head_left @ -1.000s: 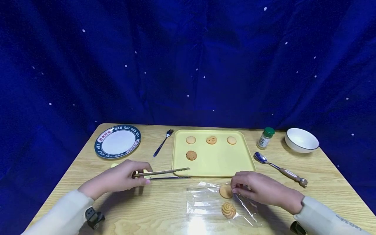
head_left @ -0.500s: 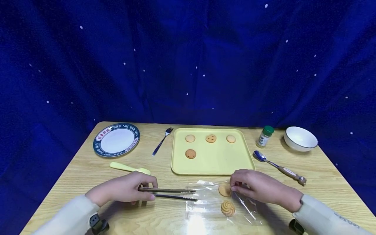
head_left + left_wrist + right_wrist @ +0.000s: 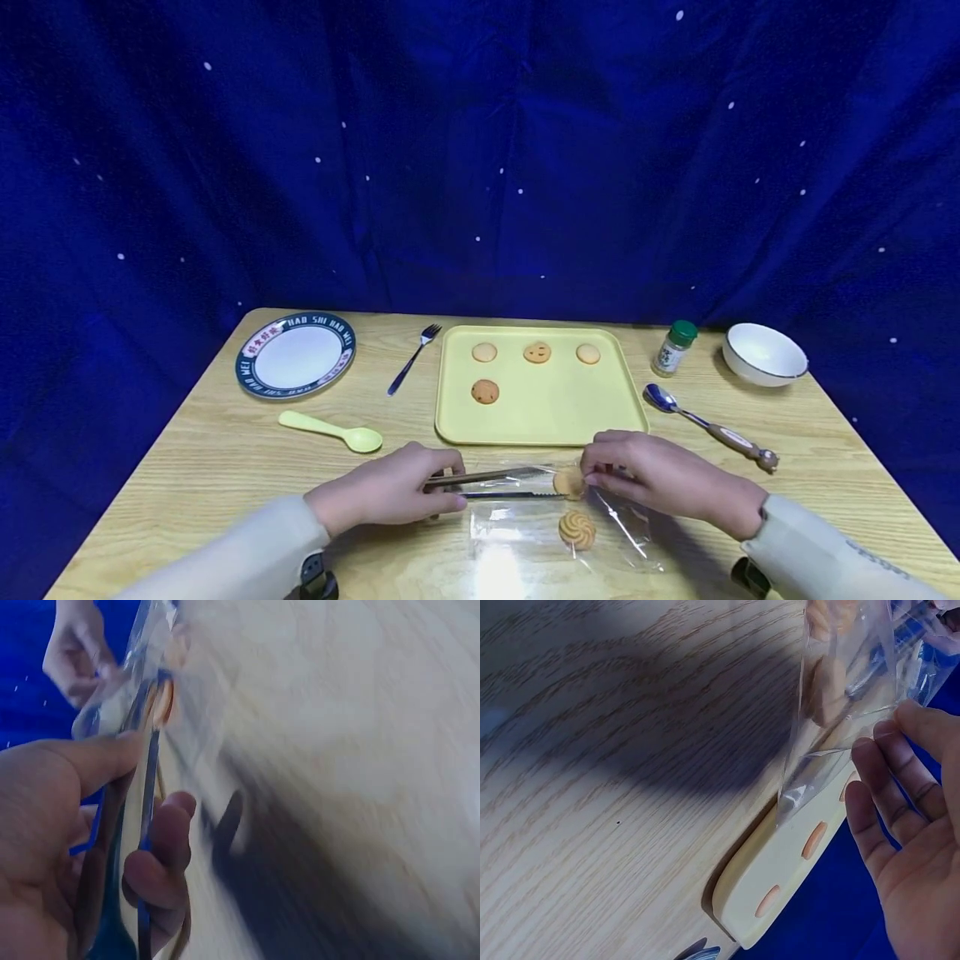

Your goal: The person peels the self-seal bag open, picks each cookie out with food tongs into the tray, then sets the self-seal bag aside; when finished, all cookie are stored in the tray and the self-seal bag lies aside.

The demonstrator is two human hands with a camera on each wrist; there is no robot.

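My left hand (image 3: 393, 487) grips metal tongs (image 3: 480, 477) between thumb and fingers, the arms pointing right with a gap between their toothed tips. Those tips lie at a plain round cookie (image 3: 567, 483) within the outline of a clear plastic bag (image 3: 517, 537). A swirl cookie (image 3: 577, 530) lies nearer the front in the bag. My right hand (image 3: 660, 479) pinches the bag's edge beside the plain cookie. In the left wrist view the tongs' tips reach among the film (image 3: 202, 697); in the right wrist view thumb and fingertips hold the film (image 3: 832, 754).
Behind the bag sits a yellow tray (image 3: 555, 417) bearing several cookies. A light-green spoon (image 3: 363, 440), a fork (image 3: 408, 367) and a rimmed plate (image 3: 300, 358) are to the left. To the right stand a green-capped shaker (image 3: 672, 350), a brown-handled spoon (image 3: 735, 437) and a white bowl (image 3: 765, 358).
My left hand has carried the tongs from beside the light-green spoon rightward to the bag, their tips now at the plain cookie. My right hand stays at the bag's edge.
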